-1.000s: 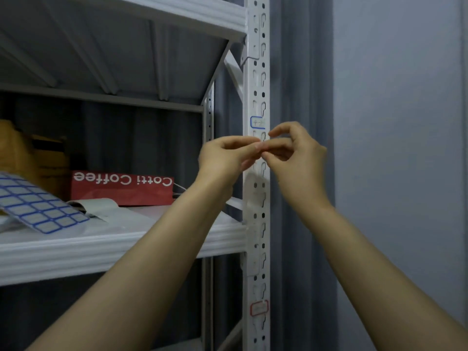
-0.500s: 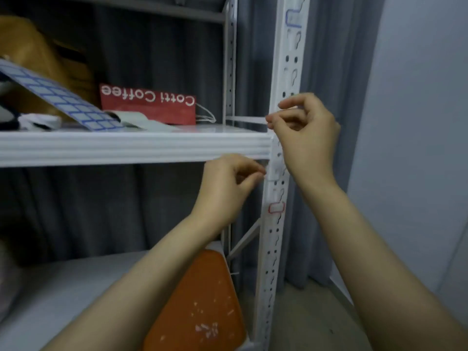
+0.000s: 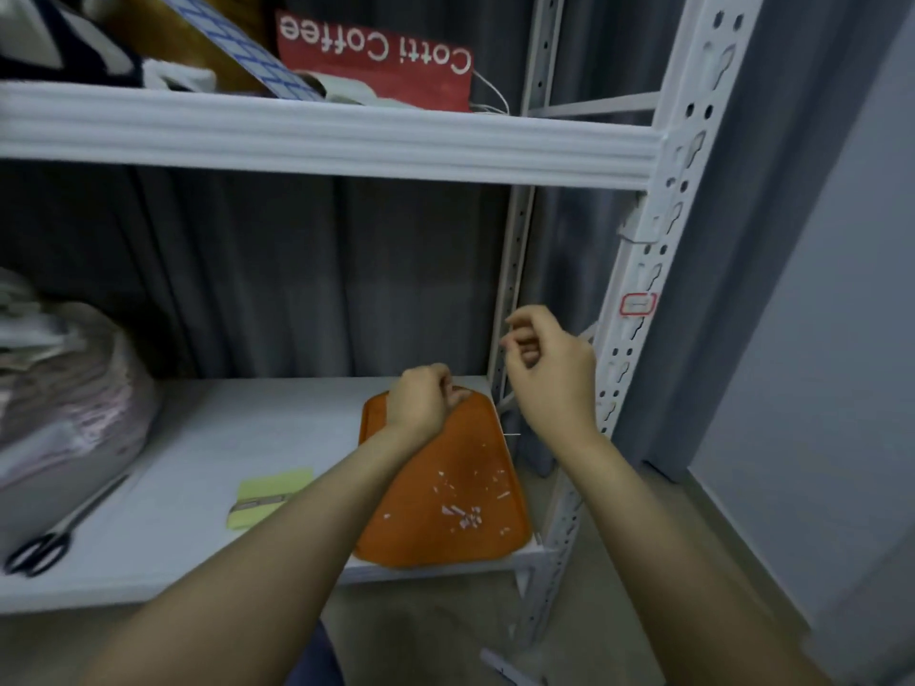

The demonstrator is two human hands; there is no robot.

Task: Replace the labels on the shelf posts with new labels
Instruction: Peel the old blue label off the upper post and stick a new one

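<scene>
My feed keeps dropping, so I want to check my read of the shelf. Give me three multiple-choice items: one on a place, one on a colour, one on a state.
1. Where is the orange tray?
A. on the upper shelf
B. on the lower shelf
C. on the floor

2. What colour is the border of the label on the front post?
A. red
B. blue
C. green

3. What state is the tray in?
A. bare
B. stacked with boxes
C. strewn with white scraps

Answers:
1 B, it lies on the lower shelf, near the front post.
2 A, a red outline frames the label.
3 C, small white scraps dot its surface.
</scene>
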